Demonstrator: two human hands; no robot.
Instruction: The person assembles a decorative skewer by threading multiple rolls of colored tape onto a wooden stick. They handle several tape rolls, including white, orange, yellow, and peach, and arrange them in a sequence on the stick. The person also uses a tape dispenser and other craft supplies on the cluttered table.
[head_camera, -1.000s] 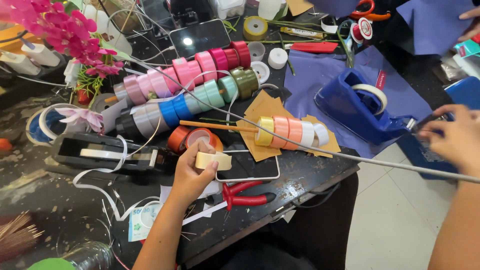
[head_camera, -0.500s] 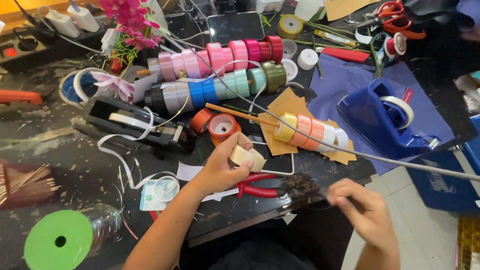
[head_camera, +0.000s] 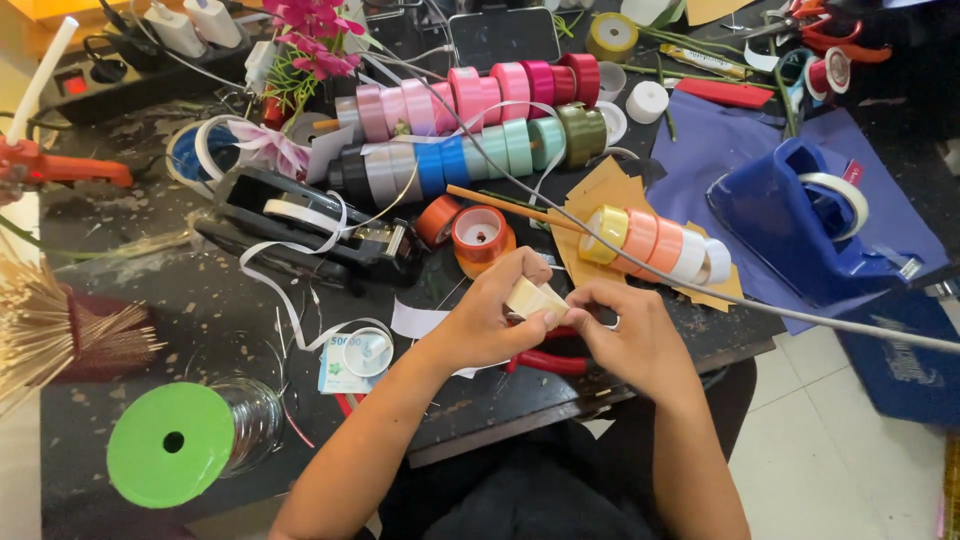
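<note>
Two hands meet over the table (head_camera: 200, 320) edge: left hand (head_camera: 490, 320) closed around a cream ribbon roll (head_camera: 532, 298), right hand (head_camera: 635, 340) with fingers curled, touching the roll's end; red pliers (head_camera: 550, 362) lie beneath, orange rolls (head_camera: 482, 236) just behind

We look down on a dark worktable (head_camera: 230, 330) whose top is scuffed, dusty and flecked with pale scraps. Its front edge (head_camera: 600, 400) runs diagonally across the lower middle of the view. Beyond that edge, at lower right, we see a floor of pale tiles (head_camera: 800, 460) with thin grout lines (one joint runs roughly parallel to the table edge). The light is even and bright, with soft shadows only. At the far left edge we note a strip of light, cream-coloured surface (head_camera: 15, 225); what it belongs to cannot be told. No wall or window falls within the view.
</note>
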